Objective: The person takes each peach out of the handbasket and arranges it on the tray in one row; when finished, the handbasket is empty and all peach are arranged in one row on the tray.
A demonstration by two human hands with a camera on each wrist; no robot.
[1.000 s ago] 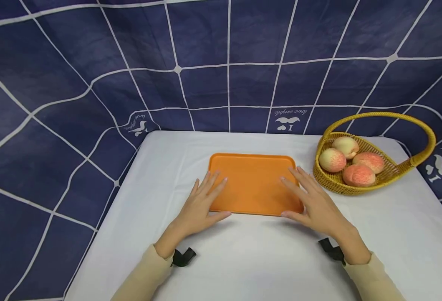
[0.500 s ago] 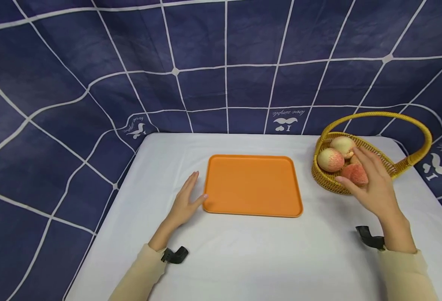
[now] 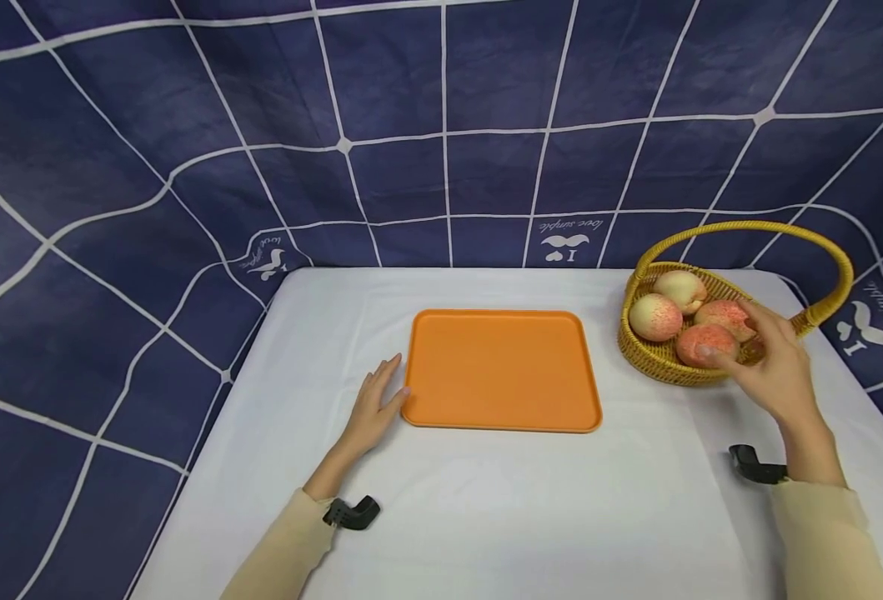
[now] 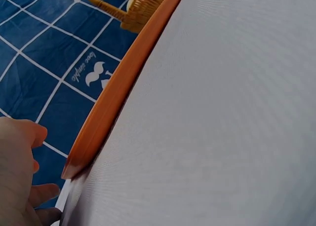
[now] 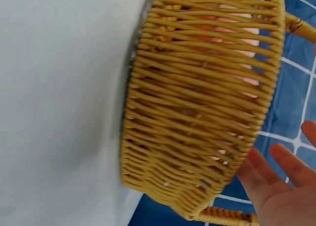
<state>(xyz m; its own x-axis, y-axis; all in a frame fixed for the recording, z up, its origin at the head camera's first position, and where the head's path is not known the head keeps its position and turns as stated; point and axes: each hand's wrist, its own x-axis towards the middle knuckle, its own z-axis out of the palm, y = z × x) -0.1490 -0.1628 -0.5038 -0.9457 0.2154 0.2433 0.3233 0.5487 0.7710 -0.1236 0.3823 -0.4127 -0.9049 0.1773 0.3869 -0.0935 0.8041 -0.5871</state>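
Observation:
A yellow wicker basket (image 3: 654, 365) with a tall handle stands at the right and holds several peaches. My right hand (image 3: 777, 367) hovers at the basket's front right, thumb overlapping the front red peach (image 3: 699, 342) and fingertips by the right peach (image 3: 722, 315). In the right wrist view its fingers are spread, just beyond the woven basket side (image 5: 197, 97). Two paler peaches, a left one (image 3: 654, 317) and a back one (image 3: 681, 289), lie beside these. My left hand (image 3: 368, 412), fingers relaxed, is next to the left edge of an orange tray (image 3: 501, 371) and holds nothing.
A white cloth (image 3: 516, 508) covers the table under the tray and basket. Behind and to the left hangs a dark blue curtain (image 3: 381, 75) with white grid lines. The arched basket handle (image 3: 756, 225) rises over the basket and leans to the right.
My right hand has moved from over the tray's right side to the basket, then slightly further right. My left hand has drawn back left, off the tray, to beside its edge.

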